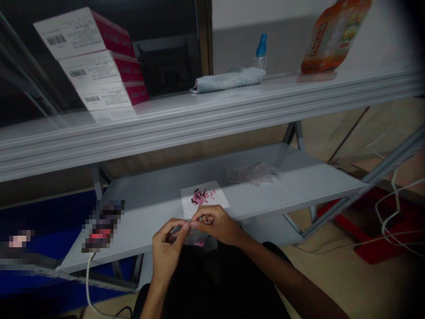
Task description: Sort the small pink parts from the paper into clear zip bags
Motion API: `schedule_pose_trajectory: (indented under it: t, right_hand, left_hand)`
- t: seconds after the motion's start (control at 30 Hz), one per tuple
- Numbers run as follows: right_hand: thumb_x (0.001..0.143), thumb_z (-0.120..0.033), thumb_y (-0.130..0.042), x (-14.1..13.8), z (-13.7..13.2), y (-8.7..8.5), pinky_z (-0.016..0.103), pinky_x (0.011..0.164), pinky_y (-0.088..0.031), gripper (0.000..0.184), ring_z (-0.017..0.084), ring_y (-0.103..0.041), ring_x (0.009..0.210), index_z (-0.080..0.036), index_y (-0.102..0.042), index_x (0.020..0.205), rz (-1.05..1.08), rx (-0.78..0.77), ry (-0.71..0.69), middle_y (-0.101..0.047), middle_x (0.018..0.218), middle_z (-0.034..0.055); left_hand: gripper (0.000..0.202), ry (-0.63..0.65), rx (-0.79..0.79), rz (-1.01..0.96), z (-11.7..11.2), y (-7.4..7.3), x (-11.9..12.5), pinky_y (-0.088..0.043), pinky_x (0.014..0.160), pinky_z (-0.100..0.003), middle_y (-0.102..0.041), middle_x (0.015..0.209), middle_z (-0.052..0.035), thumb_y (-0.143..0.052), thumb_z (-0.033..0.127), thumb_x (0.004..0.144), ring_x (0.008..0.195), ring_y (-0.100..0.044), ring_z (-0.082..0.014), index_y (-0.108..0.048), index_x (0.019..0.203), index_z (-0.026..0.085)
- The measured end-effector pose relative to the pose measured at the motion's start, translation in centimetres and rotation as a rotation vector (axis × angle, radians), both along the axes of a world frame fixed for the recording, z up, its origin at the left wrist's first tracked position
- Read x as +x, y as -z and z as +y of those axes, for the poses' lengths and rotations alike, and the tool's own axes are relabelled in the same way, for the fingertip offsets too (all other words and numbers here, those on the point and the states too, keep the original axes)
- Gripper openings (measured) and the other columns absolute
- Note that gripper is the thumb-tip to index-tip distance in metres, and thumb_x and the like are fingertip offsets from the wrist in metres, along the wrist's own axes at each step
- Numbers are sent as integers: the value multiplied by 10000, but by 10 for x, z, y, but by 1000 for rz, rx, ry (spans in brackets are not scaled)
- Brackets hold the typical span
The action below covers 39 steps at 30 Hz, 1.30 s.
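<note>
Both my hands meet at the table's near edge, pinching the top of a small clear plastic bag (193, 239) with a few pink pieces low inside it. My left hand (168, 243) grips the bag's upper edge between thumb and forefinger. From the other side my right hand (215, 225) pinches the same edge, its fingers curled and touching the left thumb. Just beyond the hands, a white paper sheet (221, 195) carries a loose pile of small pink and dark pieces (201, 196). Several clear plastic bags (255, 172) lie flat farther right.
A pixelated phone-like object (104, 226) with a white cable (89, 279) is at the left. On the raised shelf (172, 113) are stacked boxes (99, 62), a folded cloth (229, 80), a blue-capped bottle (261, 49) and an orange bottle (334, 37). A red crate (375, 252) stands right.
</note>
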State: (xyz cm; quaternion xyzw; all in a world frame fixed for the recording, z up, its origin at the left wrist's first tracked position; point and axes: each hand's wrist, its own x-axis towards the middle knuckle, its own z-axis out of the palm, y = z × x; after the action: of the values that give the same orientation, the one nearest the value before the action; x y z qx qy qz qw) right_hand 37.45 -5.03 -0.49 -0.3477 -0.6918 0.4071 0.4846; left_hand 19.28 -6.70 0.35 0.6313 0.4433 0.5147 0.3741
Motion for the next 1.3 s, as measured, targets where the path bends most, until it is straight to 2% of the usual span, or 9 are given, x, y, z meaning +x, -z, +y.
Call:
schedule_pose_trajectory:
  t: [0.13, 0.27, 0.47, 0.7, 0.8, 0.97, 1.07, 1.17, 1.3]
  right_hand:
    - [891, -391, -647, 0, -2, -4, 223, 559, -354, 243, 104, -473, 599, -162, -702, 831, -47, 67, 15, -595, 701, -5]
    - [941, -350, -584, -3, -6, -8, 246, 648, -406, 246, 131, -563, 699, -168, -701, 825, -86, 171, 46, -643, 772, 22]
    - [928, -353, -610, -5, -5, -6, 252, 642, -418, 228, 136, -586, 684, -173, -711, 834, -94, 174, 73, -665, 763, 24]
    - [925, -329, -611, -5, -9, -10, 254, 669, -421, 206, 139, -586, 713, -173, -699, 822, -80, 196, 71, -646, 777, 23]
    - [931, -347, -598, -7, -9, -8, 250, 668, -425, 227, 139, -588, 719, -175, -696, 819, -53, 162, 63, -648, 778, 21]
    - [890, -409, -644, -7, -6, -4, 224, 572, -407, 253, 129, -565, 665, -165, -693, 849, 51, 6, 32, -645, 771, 23]
    - [889, -383, -646, -4, -7, -7, 231, 567, -380, 229, 118, -517, 633, -169, -697, 824, 9, 65, 44, -614, 749, 13]
    - [890, -340, -651, -5, -10, -10, 240, 588, -371, 203, 117, -506, 634, -171, -700, 789, -46, 140, 70, -594, 712, 3]
    - [882, -356, -658, -11, -10, -2, 228, 550, -375, 198, 110, -518, 603, -165, -689, 838, 39, 9, 62, -627, 722, 5]
  left_hand:
    - [158, -14, 22, 60, -1, -1, -1, -499, 642, -221, -708, 779, -35, -706, 318, 828, 718, -644, -164, -719, 826, 161]
    - [176, -35, 32, 78, -2, -2, -3, -491, 603, -224, -695, 735, -28, -708, 339, 824, 676, -634, -163, -713, 797, 166]
    - [147, -30, 47, 32, -1, -3, -3, -503, 636, -225, -694, 763, -28, -713, 318, 819, 716, -640, -166, -717, 803, 172]
    - [130, -44, 56, 66, -6, -4, -1, -477, 604, -206, -687, 776, -21, -694, 303, 833, 699, -623, -153, -706, 819, 173]
    - [140, -46, 59, 65, -7, -4, -1, -480, 618, -216, -682, 751, -21, -689, 306, 836, 684, -620, -155, -699, 805, 170]
    - [154, -83, 37, 11, -4, -4, -3, -489, 647, -234, -678, 758, -24, -680, 322, 846, 681, -633, -163, -679, 841, 168]
    - [169, -47, 12, 34, -3, -3, -3, -481, 639, -231, -686, 781, -32, -690, 330, 837, 686, -627, -160, -689, 860, 163]
    - [172, -42, 10, 74, -4, -3, -2, -444, 566, -208, -684, 734, -18, -710, 331, 816, 611, -579, -133, -705, 811, 160]
    - [174, -122, 9, 28, -5, -4, -1, -443, 537, -199, -675, 692, -2, -717, 334, 806, 577, -586, -125, -694, 788, 163]
